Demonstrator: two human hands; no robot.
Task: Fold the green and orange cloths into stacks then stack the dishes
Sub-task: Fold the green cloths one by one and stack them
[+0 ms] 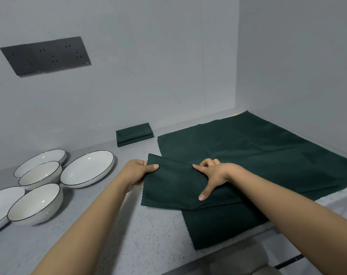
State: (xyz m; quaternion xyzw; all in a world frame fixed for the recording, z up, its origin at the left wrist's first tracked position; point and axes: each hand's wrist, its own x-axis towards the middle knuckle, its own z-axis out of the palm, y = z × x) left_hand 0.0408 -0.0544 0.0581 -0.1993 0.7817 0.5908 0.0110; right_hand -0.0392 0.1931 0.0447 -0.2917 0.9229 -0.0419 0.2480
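Left hand (136, 171): it pinches the left edge of the green cloth (168, 187), with the thumb on top and the other fingers hidden under the fabric.
Right hand (212, 173): it holds the same cloth further to the right; the index finger and curled fingers grip a raised fold, and the thumb stretches down flat on the fabric.
Green cloth: it is partly folded and lifted a little between the two hands, near the middle of the counter (109, 235); its lower part lies flat and reaches the front edge of the counter.
Spread green cloth (258, 147): it lies open behind the held one, up to the corner of the walls (a thin pale strip shows at its far edge, and I cannot tell what it is).
Folded green cloth (134, 134): a small neat pile, against the back wall, apart from the others.
Dishes: on the left side of the counter, five white pieces with dark rims. A wide plate (88, 168) stands nearest to the left hand; two bowls (40, 174) (35, 203) and two more plates (40, 158) (2, 203) are close together, some overlapping.
Wall: a dark socket panel (46, 55) is fixed above the dishes.
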